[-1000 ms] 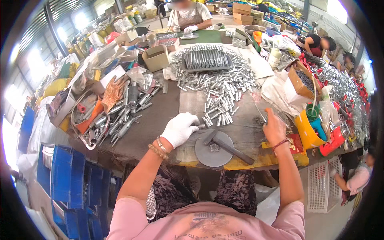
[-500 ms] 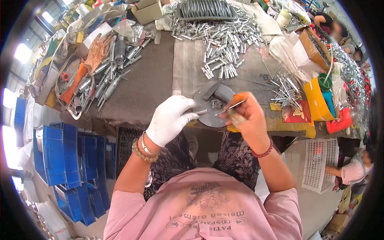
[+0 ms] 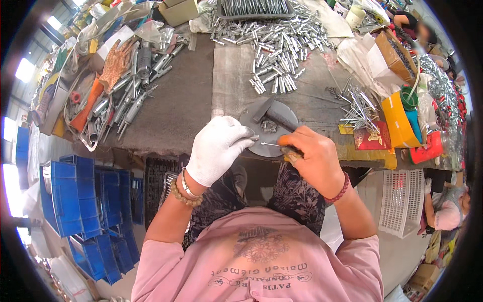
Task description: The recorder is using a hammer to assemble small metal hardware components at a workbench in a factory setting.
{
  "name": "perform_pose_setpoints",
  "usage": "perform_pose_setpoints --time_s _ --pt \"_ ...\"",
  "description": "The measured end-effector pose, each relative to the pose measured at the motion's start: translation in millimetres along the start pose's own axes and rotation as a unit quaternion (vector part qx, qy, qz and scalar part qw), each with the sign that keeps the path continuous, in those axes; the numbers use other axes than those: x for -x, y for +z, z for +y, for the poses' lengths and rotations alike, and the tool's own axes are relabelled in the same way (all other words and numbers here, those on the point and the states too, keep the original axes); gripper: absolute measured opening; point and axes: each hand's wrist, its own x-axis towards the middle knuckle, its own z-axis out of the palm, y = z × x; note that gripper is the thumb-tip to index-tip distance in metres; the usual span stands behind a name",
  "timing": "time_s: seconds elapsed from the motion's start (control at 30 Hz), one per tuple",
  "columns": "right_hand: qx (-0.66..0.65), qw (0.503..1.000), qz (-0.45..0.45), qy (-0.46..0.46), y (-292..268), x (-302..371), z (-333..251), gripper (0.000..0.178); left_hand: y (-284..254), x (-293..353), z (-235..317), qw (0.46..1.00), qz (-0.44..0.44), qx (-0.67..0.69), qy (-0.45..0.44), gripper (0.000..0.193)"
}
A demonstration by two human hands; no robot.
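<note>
My left hand [image 3: 217, 150], in a white glove, pinches a short silver metal tube [image 3: 256, 137] between thumb and fingers; most of the tube is hidden. My right hand [image 3: 318, 160] has orange and dark coverings on some fingers and closes round a thin metal rod [image 3: 270, 145]. The rod lies nearly level, its small rounded tip pointing left at the tube, a short gap apart. Just beyond both hands, a round grey plate [image 3: 250, 117] bears a hammer [image 3: 282, 118] and a small clump of metal bits [image 3: 268, 126].
Silver tubes [image 3: 282, 55] lie heaped at the table's far middle, below a full black tray [image 3: 254, 17]. Thin rods [image 3: 359, 105] are piled right, near a yellow container [image 3: 400, 123]. Larger tools and an orange glove [image 3: 93, 103] lie left. Blue bins [image 3: 75, 196] and a white basket [image 3: 400, 201] stand below table height.
My right hand has turned, bringing the rod from a slant to nearly level, tip toward the tube. My left hand has barely shifted. A co-worker at the right has moved.
</note>
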Motion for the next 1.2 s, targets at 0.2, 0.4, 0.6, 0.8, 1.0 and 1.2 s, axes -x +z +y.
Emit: perform_pose_setpoints --time_s 0.2,0.4,0.6,0.8,1.0,1.2 --pt "0.197 0.975 0.032 -0.095 4 -6 -8 0.023 0 0 2 1.0 0.006 0.006 -0.001 0.016" --pt "0.21 0.968 0.04 -0.131 5 -8 -2 0.021 2 3 1 1.0 0.003 0.012 -0.001 0.015" --pt "0.204 0.967 0.051 -0.141 7 -8 2 0.018 5 5 2 1.0 0.009 0.007 -0.003 0.014" --pt "0.182 0.968 0.059 -0.161 12 -13 8 0.018 10 3 3 0.999 0.031 0.041 -0.003 0.012" --pt "0.188 0.97 0.055 -0.143 13 -13 7 0.018 13 8 3 0.999 0.03 0.028 -0.019 0.014" --pt "0.209 0.967 0.144 0.011 -43 -17 55 0.028 10 7 7 0.999 0.031 0.02 -0.006 0.017"
